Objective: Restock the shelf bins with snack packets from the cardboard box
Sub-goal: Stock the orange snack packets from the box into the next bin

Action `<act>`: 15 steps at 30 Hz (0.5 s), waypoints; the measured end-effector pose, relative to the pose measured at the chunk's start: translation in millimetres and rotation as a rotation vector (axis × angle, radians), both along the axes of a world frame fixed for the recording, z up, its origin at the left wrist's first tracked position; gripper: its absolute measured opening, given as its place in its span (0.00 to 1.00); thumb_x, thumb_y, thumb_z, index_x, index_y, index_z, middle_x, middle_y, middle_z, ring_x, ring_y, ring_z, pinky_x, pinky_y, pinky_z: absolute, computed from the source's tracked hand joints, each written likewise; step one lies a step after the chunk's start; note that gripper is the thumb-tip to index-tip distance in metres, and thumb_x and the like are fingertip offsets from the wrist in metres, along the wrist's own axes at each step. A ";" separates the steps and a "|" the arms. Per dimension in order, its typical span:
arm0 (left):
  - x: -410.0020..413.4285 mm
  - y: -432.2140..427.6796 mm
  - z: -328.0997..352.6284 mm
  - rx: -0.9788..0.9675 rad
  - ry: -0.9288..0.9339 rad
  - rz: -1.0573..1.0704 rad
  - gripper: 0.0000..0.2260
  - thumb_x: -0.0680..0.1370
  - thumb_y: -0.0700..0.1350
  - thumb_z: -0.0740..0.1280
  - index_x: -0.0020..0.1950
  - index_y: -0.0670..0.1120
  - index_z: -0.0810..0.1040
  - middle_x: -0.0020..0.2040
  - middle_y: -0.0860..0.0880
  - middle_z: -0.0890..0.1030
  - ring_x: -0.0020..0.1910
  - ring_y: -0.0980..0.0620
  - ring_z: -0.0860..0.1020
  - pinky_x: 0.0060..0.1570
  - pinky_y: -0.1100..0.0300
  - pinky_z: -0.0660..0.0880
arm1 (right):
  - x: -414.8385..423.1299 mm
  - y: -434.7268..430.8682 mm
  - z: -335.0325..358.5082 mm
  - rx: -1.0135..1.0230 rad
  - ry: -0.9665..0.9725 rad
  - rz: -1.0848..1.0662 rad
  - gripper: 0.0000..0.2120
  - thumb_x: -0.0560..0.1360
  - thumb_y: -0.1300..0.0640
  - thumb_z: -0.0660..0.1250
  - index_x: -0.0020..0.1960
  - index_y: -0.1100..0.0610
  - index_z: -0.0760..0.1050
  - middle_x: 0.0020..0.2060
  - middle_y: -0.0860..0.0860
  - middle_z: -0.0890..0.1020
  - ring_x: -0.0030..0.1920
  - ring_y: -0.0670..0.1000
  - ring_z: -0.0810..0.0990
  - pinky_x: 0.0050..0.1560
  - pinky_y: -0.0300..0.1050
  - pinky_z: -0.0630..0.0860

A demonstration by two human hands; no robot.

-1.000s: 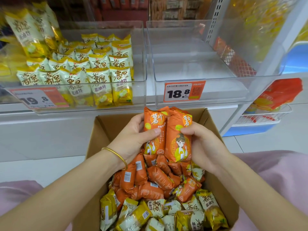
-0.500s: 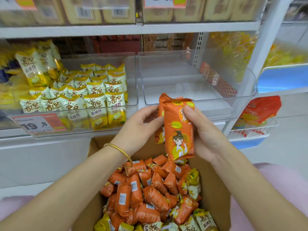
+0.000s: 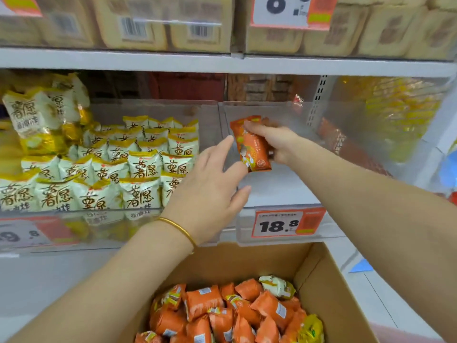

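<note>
The white metal shelf [image 3: 222, 61] carries two clear plastic bins. Below it, the brown cardboard box [image 3: 321, 278] holds loose orange packets [image 3: 202, 303]. The left bin [image 3: 209, 115] contains yellow-and-white packets [image 3: 141, 167]. The right hand [image 3: 280, 142] is inside the right bin [image 3: 291, 188], fingers curled round one orange foil snack packet [image 3: 252, 149]. The packet's long axis is near upright, with the bin floor directly below. The left hand [image 3: 210, 189], fingers straight and holding nothing, is just beside the packet; contact cannot be confirmed. Lowering probably falls to the right hand.
</note>
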State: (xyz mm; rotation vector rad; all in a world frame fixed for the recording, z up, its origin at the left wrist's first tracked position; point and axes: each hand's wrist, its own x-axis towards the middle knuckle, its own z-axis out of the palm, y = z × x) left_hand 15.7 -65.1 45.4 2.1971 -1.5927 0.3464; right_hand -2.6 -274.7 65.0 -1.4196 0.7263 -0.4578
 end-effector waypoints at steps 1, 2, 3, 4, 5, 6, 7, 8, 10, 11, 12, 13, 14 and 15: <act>0.6 -1.8 -0.4 -0.023 -0.005 -0.006 0.18 0.76 0.55 0.50 0.50 0.47 0.74 0.74 0.39 0.61 0.71 0.40 0.62 0.65 0.47 0.65 | 8.2 -3.5 -5.0 -0.009 0.005 0.024 0.21 0.72 0.52 0.73 0.62 0.55 0.72 0.47 0.52 0.82 0.41 0.48 0.81 0.43 0.48 0.80; 0.3 -3.3 -0.9 -0.043 -0.009 -0.006 0.16 0.76 0.54 0.51 0.48 0.46 0.73 0.73 0.38 0.63 0.70 0.39 0.63 0.62 0.47 0.68 | 13.5 -6.8 -10.1 -0.038 0.009 0.057 0.18 0.74 0.52 0.71 0.61 0.54 0.72 0.47 0.51 0.81 0.42 0.47 0.80 0.46 0.49 0.79; -0.3 -4.2 -1.5 -0.058 -0.008 -0.006 0.14 0.76 0.53 0.52 0.46 0.46 0.73 0.72 0.38 0.64 0.69 0.39 0.64 0.60 0.47 0.69 | 17.0 -9.4 -15.5 -0.071 0.019 0.090 0.16 0.75 0.52 0.69 0.61 0.53 0.72 0.47 0.49 0.81 0.43 0.46 0.79 0.48 0.49 0.77; -1.0 -4.4 -2.0 -0.069 -0.003 -0.007 0.13 0.76 0.52 0.53 0.45 0.46 0.73 0.72 0.38 0.64 0.69 0.39 0.64 0.58 0.48 0.71 | 19.3 -12.6 -21.4 -0.105 0.047 0.113 0.15 0.76 0.53 0.68 0.62 0.52 0.71 0.48 0.49 0.80 0.44 0.46 0.79 0.49 0.51 0.76; -1.3 -4.6 -2.8 -0.077 -0.001 -0.008 0.12 0.76 0.51 0.53 0.45 0.46 0.72 0.72 0.38 0.64 0.69 0.40 0.64 0.58 0.48 0.71 | 20.6 -13.6 -26.0 -0.133 0.085 0.127 0.17 0.77 0.53 0.66 0.65 0.52 0.69 0.51 0.49 0.79 0.47 0.47 0.78 0.51 0.53 0.75; -1.5 -4.6 -3.5 -0.085 0.002 -0.011 0.11 0.76 0.50 0.53 0.45 0.46 0.72 0.72 0.38 0.64 0.70 0.40 0.64 0.58 0.48 0.71 | 22.1 -13.8 -29.5 -0.139 0.114 0.135 0.19 0.78 0.53 0.65 0.67 0.53 0.67 0.55 0.50 0.78 0.51 0.50 0.78 0.53 0.56 0.75; -1.4 -4.5 -4.4 -0.096 0.005 -0.016 0.11 0.77 0.50 0.53 0.45 0.46 0.72 0.72 0.39 0.64 0.70 0.41 0.63 0.60 0.49 0.70 | 24.5 -13.5 -32.2 -0.133 0.121 0.130 0.21 0.79 0.53 0.64 0.69 0.54 0.64 0.59 0.52 0.77 0.54 0.52 0.77 0.56 0.60 0.75; -1.0 -4.7 -5.2 -0.111 0.007 -0.024 0.11 0.77 0.49 0.53 0.45 0.46 0.72 0.72 0.39 0.64 0.71 0.41 0.63 0.61 0.49 0.69 | 26.9 -13.8 -33.9 -0.128 0.118 0.104 0.22 0.79 0.53 0.64 0.71 0.55 0.62 0.62 0.54 0.76 0.56 0.54 0.76 0.57 0.63 0.74; -0.7 -5.2 -6.0 -0.133 0.005 -0.033 0.11 0.77 0.49 0.53 0.45 0.46 0.72 0.72 0.39 0.63 0.71 0.43 0.61 0.61 0.50 0.68 | 29.9 -15.9 -36.6 -0.162 0.150 0.053 0.27 0.78 0.50 0.66 0.71 0.56 0.59 0.63 0.55 0.74 0.58 0.55 0.76 0.57 0.65 0.74; -1.0 -5.1 -6.2 -0.133 0.003 -0.032 0.11 0.77 0.49 0.52 0.46 0.46 0.72 0.72 0.39 0.63 0.71 0.43 0.61 0.61 0.51 0.68 | 30.1 -15.7 -37.7 -0.188 0.192 0.047 0.31 0.75 0.48 0.68 0.71 0.56 0.58 0.63 0.53 0.74 0.60 0.56 0.75 0.58 0.64 0.74; -1.4 -4.8 -6.3 -0.131 0.003 -0.031 0.12 0.77 0.49 0.52 0.46 0.46 0.72 0.72 0.39 0.63 0.71 0.44 0.61 0.61 0.51 0.69 | 30.3 -15.3 -39.4 -0.201 0.232 0.058 0.35 0.72 0.47 0.72 0.71 0.56 0.58 0.63 0.52 0.74 0.61 0.56 0.75 0.59 0.64 0.74; -2.1 -4.6 -6.1 -0.128 0.004 -0.031 0.12 0.78 0.49 0.52 0.46 0.46 0.72 0.72 0.39 0.63 0.71 0.44 0.62 0.60 0.51 0.69 | 30.9 -15.0 -41.5 -0.203 0.263 0.090 0.37 0.68 0.48 0.75 0.70 0.55 0.60 0.62 0.51 0.75 0.60 0.56 0.76 0.59 0.63 0.75; -2.6 -4.6 -6.1 -0.127 0.005 -0.030 0.12 0.78 0.49 0.52 0.47 0.45 0.72 0.72 0.39 0.64 0.71 0.43 0.62 0.60 0.50 0.70 | 33.1 -15.8 -43.2 -0.206 0.295 0.121 0.38 0.65 0.51 0.78 0.69 0.55 0.63 0.61 0.52 0.76 0.59 0.56 0.77 0.58 0.62 0.75; -2.9 -5.0 -6.0 -0.128 0.003 -0.027 0.12 0.78 0.49 0.53 0.48 0.45 0.73 0.72 0.38 0.65 0.70 0.42 0.63 0.59 0.50 0.71 | 36.1 -16.4 -44.1 -0.213 0.308 0.143 0.37 0.64 0.56 0.79 0.67 0.56 0.64 0.60 0.53 0.77 0.59 0.57 0.77 0.57 0.61 0.76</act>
